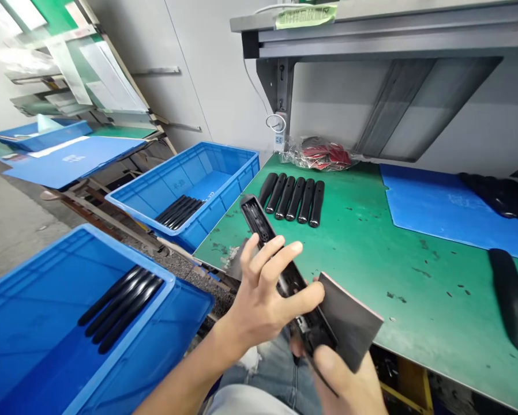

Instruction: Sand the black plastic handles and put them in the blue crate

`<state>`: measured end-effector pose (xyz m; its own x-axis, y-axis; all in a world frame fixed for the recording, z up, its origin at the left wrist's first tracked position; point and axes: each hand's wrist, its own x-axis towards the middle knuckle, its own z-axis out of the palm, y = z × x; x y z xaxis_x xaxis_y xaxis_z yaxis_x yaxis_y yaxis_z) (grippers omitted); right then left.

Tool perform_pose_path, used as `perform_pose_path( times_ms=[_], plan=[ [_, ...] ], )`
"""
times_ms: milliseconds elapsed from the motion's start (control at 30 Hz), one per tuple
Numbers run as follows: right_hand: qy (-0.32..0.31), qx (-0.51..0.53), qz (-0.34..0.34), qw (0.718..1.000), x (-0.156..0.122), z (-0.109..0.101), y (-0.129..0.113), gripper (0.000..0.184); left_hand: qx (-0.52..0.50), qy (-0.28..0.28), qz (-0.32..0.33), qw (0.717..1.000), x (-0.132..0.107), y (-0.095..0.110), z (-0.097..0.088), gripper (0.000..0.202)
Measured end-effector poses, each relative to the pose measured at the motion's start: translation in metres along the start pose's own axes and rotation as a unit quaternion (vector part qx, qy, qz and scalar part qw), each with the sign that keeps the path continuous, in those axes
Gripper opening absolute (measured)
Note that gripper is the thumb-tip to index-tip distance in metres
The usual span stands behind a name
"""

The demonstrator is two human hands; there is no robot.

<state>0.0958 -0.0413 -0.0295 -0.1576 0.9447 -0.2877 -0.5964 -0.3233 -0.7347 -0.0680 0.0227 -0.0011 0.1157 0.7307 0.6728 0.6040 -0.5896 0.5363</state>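
My left hand [263,294] grips a long black plastic shell [259,222] around its middle, open side up, tilted over the near edge of the green bench mat [371,248]. My right hand [345,380], low in the picture, holds a dark grey flat pad [352,320] against the shell's near end. Several finished black shells [292,199] lie side by side in a row on the mat beyond.
Two blue crates stand to the left, the near crate [38,323] and the far crate [190,184], each holding several black shells. A blue sheet [440,207], a bag of red parts [323,154] and black pieces [512,300] lie on the bench under a grey shelf [371,29].
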Motion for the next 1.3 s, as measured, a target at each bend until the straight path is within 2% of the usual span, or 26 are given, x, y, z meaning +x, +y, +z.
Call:
perform_pose_path(
  times_ms=[67,133,200,233,267,300,367,400,433,467,500,533,600,667,733,800,867,900,933,967,1033,1100,1167,1200,1233,1300],
  plan=[
    [0.008,0.006,-0.029,1.0,0.004,0.01,0.009,0.06,0.076,0.025,0.083,0.993,-0.004,-0.004,0.014,0.056],
    [0.014,0.001,-0.057,0.998,0.01,0.014,0.019,0.062,0.1,0.068,0.071,0.99,-0.007,-0.005,0.025,0.064],
    [0.046,-0.064,-0.119,0.99,0.014,0.013,0.029,0.061,0.028,0.13,-0.062,0.989,-0.008,-0.003,0.031,0.068],
    [0.074,-0.124,-0.171,0.975,0.016,0.012,0.034,0.058,-0.056,0.156,-0.157,0.974,-0.008,-0.001,0.031,0.069],
    [0.098,-0.195,-0.236,0.947,0.016,0.009,0.038,0.054,-0.167,0.17,-0.251,0.938,-0.007,0.001,0.031,0.067],
    [0.106,-0.27,-0.308,0.906,0.016,0.007,0.041,0.05,-0.288,0.168,-0.329,0.883,-0.005,0.003,0.03,0.065],
    [0.062,-0.411,-0.426,0.804,0.016,0.001,0.046,0.049,-0.481,0.151,-0.425,0.752,-0.001,0.005,0.027,0.061],
    [0.022,-0.47,-0.455,0.756,0.015,-0.003,0.047,0.052,-0.53,0.151,-0.448,0.704,0.001,0.005,0.026,0.059],
    [-0.019,-0.515,-0.464,0.72,0.015,-0.008,0.046,0.057,-0.553,0.158,-0.462,0.675,0.002,0.005,0.025,0.055],
    [-0.052,-0.543,-0.463,0.699,0.016,-0.014,0.045,0.06,-0.561,0.169,-0.474,0.657,0.003,0.005,0.023,0.048],
    [-0.088,-0.557,-0.45,0.693,0.016,-0.019,0.043,0.059,-0.567,0.182,-0.486,0.64,0.004,0.005,0.021,0.04],
    [-0.12,-0.554,-0.429,0.703,0.017,-0.025,0.039,0.058,-0.58,0.19,-0.498,0.616,0.005,0.004,0.02,0.036],
    [-0.14,-0.5,-0.389,0.761,0.019,-0.035,0.03,0.06,-0.634,0.185,-0.512,0.549,0.005,0.004,0.016,0.039],
    [-0.093,-0.404,-0.335,0.847,0.02,-0.04,0.021,0.062,-0.692,0.168,-0.507,0.486,0.004,0.002,0.012,0.048],
    [-0.034,-0.278,-0.272,0.921,0.02,-0.042,0.013,0.058,-0.731,0.15,-0.497,0.443,0.005,0.001,0.009,0.054],
    [-0.031,-0.2,-0.222,0.954,0.021,-0.042,0.009,0.06,-0.744,0.141,-0.503,0.417,0.006,-0.001,0.01,0.053],
    [-0.039,-0.21,-0.246,0.945,0.023,-0.045,0.007,0.061,-0.727,0.142,-0.527,0.416,0.007,-0.003,0.015,0.053],
    [-0.052,-0.259,-0.28,0.923,0.025,-0.047,0.007,0.059,-0.708,0.149,-0.54,0.43,0.008,-0.004,0.018,0.053],
    [-0.066,-0.325,-0.325,0.886,0.025,-0.049,0.007,0.055,-0.685,0.157,-0.55,0.451,0.008,-0.004,0.021,0.051],
    [-0.085,-0.401,-0.371,0.833,0.026,-0.05,0.007,0.052,-0.666,0.161,-0.555,0.472,0.007,-0.004,0.024,0.048],
    [-0.139,-0.526,-0.475,0.692,0.024,-0.047,0.006,0.046,-0.647,0.152,-0.558,0.496,0.006,-0.002,0.028,0.044],
    [-0.203,-0.572,-0.569,0.555,0.021,-0.039,0.005,0.037,-0.657,0.114,-0.565,0.487,0.004,0.0,0.03,0.04],
    [-0.261,-0.568,-0.626,0.467,0.024,-0.031,0.001,0.03,-0.666,0.082,-0.57,0.474,0.002,0.003,0.03,0.037],
    [-0.278,-0.563,-0.638,0.445,0.03,-0.027,-0.003,0.03,-0.665,0.065,-0.569,0.479,0.001,0.005,0.03,0.036],
    [-0.282,-0.562,-0.642,0.438,0.039,-0.026,-0.009,0.031,-0.662,0.051,-0.563,0.493,-0.002,0.006,0.029,0.035],
    [-0.242,-0.568,-0.633,0.467,0.068,-0.028,-0.026,0.035,-0.648,0.003,-0.545,0.532,-0.009,0.01,0.025,0.037]
  ],
)
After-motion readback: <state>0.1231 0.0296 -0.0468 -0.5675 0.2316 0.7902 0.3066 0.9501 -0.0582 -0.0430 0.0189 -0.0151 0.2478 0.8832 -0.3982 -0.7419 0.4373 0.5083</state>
